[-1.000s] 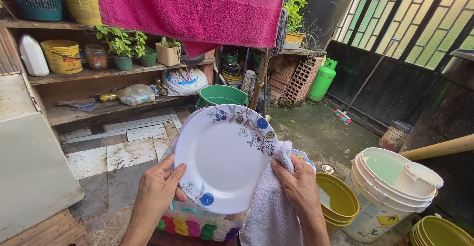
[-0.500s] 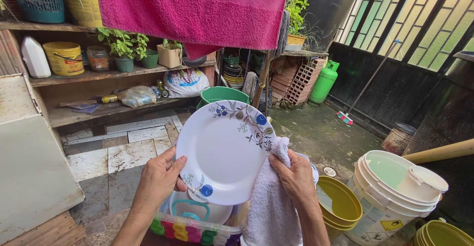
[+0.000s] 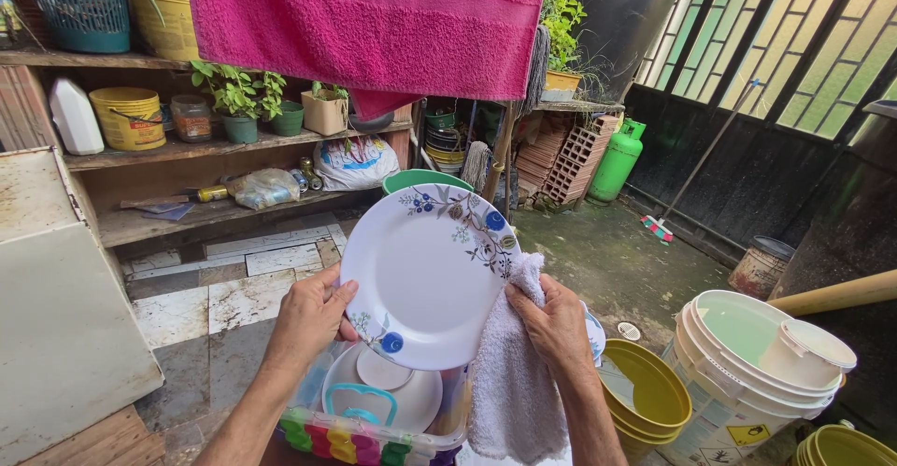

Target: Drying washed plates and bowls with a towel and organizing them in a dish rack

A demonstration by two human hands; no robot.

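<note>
Now I am drying the plate, held tilted above the basket: my left hand pinches its rim, my right hand presses the towel on its edge. Next, I think, the towel must go across the face.

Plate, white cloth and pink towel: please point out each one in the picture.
plate (image 3: 425,279), head view, bare white centre.
white cloth (image 3: 509,391), head view, hanging part below the right hand.
pink towel (image 3: 374,22), head view, middle of the hanging cloth.
</note>
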